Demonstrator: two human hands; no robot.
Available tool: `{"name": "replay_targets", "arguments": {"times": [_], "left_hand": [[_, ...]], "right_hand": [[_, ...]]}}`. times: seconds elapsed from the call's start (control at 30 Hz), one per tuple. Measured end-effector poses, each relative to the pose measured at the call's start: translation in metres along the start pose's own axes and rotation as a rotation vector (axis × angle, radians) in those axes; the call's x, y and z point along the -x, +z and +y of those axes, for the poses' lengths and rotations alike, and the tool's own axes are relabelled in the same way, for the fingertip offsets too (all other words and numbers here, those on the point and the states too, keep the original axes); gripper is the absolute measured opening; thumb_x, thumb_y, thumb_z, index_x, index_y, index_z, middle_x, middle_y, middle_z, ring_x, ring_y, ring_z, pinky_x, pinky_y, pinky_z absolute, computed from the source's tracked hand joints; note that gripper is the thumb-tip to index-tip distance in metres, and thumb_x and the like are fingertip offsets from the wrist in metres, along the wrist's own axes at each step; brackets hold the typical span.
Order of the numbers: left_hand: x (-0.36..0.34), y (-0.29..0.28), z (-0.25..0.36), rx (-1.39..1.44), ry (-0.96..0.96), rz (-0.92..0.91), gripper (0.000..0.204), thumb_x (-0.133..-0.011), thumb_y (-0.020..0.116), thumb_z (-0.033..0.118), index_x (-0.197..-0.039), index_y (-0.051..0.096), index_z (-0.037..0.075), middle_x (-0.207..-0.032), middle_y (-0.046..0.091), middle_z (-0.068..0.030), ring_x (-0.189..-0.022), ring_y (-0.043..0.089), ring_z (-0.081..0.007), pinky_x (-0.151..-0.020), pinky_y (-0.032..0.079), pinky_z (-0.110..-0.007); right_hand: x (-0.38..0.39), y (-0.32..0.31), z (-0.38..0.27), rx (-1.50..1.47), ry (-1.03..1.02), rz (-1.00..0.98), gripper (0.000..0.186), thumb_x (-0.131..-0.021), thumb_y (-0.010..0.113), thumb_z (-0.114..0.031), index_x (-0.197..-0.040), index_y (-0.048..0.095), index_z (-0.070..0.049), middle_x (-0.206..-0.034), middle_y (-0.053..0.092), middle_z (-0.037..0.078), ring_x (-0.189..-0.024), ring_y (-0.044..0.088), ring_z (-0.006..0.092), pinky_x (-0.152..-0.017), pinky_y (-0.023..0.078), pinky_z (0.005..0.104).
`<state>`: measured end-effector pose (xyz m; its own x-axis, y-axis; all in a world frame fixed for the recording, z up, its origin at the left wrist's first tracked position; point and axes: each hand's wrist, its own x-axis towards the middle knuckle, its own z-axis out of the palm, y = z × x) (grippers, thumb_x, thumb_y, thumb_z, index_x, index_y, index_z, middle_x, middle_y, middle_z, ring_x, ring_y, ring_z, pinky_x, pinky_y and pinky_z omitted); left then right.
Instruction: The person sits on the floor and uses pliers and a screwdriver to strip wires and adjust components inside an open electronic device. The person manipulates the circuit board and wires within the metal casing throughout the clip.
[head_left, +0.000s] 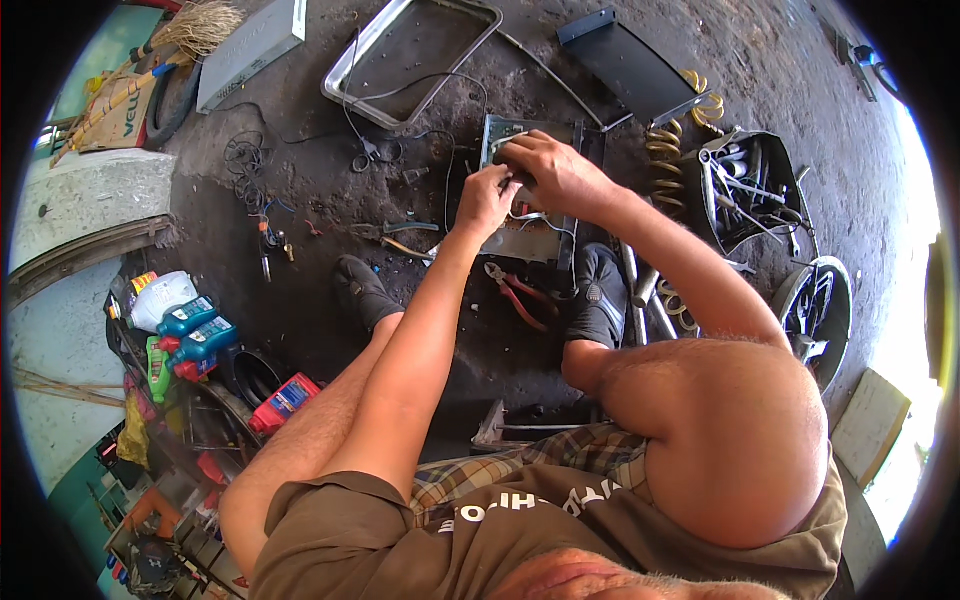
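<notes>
One left hand (486, 203) and one right hand (556, 172) meet on my feed over the open metal case (535, 246) on the floor (300, 175). I cannot tell whether either grip is clamped on anything. Red-handled pliers (507, 285) lie near the case.

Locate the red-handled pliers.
In the head view, the red-handled pliers lie on the dark floor near the centre, just left of the person's right shoe and below the open metal case.
</notes>
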<state>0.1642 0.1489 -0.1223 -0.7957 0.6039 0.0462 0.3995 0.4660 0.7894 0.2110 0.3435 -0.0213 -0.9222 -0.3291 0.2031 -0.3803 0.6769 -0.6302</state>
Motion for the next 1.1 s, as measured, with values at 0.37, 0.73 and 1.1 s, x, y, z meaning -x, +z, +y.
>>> {"name": "replay_targets", "arguments": {"times": [0.37,0.73,1.1], "left_hand": [[0.002,0.007,0.009,0.008,-0.018,0.115,0.019,-0.086,0.074,0.002,-0.105,0.074,0.004,-0.096,0.077,-0.0186,-0.092,0.075,-0.0425,-0.079,0.061,-0.048],[0.003,0.011,0.001,-0.024,0.110,0.154,0.010,-0.089,0.075,0.010,-0.095,0.071,0.003,-0.086,0.071,-0.0213,-0.085,0.073,-0.0434,-0.072,0.058,-0.049],[0.006,0.015,-0.004,-0.094,0.109,0.145,0.014,-0.085,0.073,0.005,-0.098,0.072,0.009,-0.093,0.074,-0.0156,-0.090,0.071,-0.0396,-0.082,0.058,-0.050]], "right_hand": [[0.006,0.011,-0.015,-0.065,0.132,0.105,0.034,-0.084,0.078,-0.006,-0.116,0.066,-0.004,-0.110,0.064,0.018,-0.104,0.071,0.0421,-0.093,0.059,0.0493],[0.005,0.016,-0.014,-0.057,0.249,0.022,0.050,-0.082,0.078,-0.001,-0.129,0.062,0.000,-0.118,0.065,0.019,-0.112,0.069,0.0418,-0.095,0.058,0.0470],[0.012,0.021,-0.010,-0.095,0.222,0.086,0.055,-0.082,0.079,0.000,-0.133,0.062,0.001,-0.117,0.066,0.018,-0.107,0.071,0.0395,-0.094,0.058,0.0460]]}}
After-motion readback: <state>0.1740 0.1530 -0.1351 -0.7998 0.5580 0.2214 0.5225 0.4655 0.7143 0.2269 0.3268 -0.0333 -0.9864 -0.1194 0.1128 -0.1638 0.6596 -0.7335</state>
